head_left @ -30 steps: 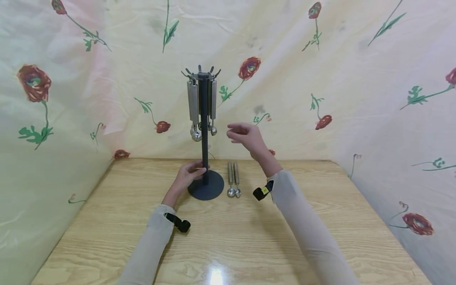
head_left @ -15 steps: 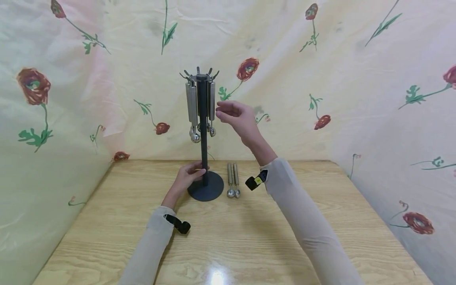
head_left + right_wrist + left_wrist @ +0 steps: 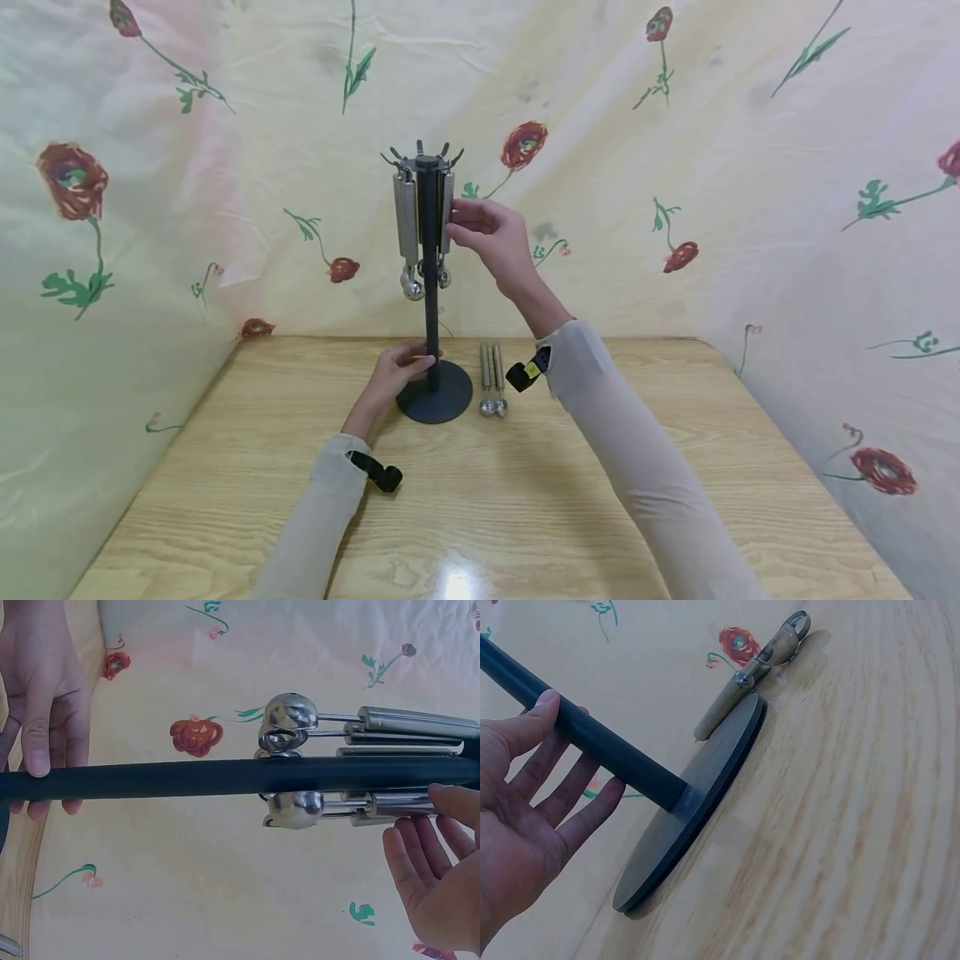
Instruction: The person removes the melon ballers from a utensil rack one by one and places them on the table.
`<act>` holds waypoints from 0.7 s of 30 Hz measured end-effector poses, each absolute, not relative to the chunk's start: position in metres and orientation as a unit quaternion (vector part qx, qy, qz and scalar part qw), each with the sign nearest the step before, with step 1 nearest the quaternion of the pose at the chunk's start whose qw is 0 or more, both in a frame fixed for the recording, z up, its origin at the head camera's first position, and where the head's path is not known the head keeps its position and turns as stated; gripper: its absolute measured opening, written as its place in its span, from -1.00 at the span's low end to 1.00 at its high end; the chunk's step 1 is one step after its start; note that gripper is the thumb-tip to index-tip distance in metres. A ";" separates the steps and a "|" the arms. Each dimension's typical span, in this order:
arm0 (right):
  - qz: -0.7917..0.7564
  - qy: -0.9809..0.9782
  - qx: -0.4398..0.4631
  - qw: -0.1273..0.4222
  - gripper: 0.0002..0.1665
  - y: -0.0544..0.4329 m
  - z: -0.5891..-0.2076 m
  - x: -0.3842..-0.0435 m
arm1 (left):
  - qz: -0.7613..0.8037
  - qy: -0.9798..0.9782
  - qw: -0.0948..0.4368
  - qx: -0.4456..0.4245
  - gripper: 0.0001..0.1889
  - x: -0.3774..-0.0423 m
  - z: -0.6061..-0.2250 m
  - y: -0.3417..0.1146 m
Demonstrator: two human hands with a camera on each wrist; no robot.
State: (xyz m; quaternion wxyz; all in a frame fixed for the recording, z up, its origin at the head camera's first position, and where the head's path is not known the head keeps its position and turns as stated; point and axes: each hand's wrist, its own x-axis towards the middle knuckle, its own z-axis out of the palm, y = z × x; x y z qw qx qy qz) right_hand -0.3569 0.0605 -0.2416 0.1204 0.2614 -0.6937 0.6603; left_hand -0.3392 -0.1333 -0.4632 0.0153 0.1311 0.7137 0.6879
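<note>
A dark stand (image 3: 431,321) with a round base and curved hooks at its top stands upright on the table. Several steel melon ballers (image 3: 409,722) hang from it, bowls down. My left hand (image 3: 397,371) holds the pole low down, thumb on one side and fingers on the other. Up on the right side, my right hand (image 3: 491,237) pinches the handle of a hanging melon baller (image 3: 390,803) between thumb and fingers. Its top end still overlaps the hooks in the head view. Two more melon ballers (image 3: 486,365) lie side by side just right of the base.
The wooden table (image 3: 360,533) ends at the back against a flowered cloth (image 3: 600,167), which also rises at both sides. The stand is near the table's back edge.
My right hand has moved up and left from beside the stand to the handle of a hanging melon baller and taken hold of it. The left hand stays on the pole.
</note>
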 end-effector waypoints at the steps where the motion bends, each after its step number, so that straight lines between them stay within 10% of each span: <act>1: 0.664 -0.690 0.262 0.118 -0.60 0.060 -0.241 -0.357 | 0.688 0.713 0.016 0.131 -0.56 -0.339 -0.463 -0.133; 21: 0.683 -0.680 0.260 0.062 -0.63 0.065 -0.235 -0.358 | 0.683 0.719 0.022 0.125 -0.56 -0.339 -0.462 -0.134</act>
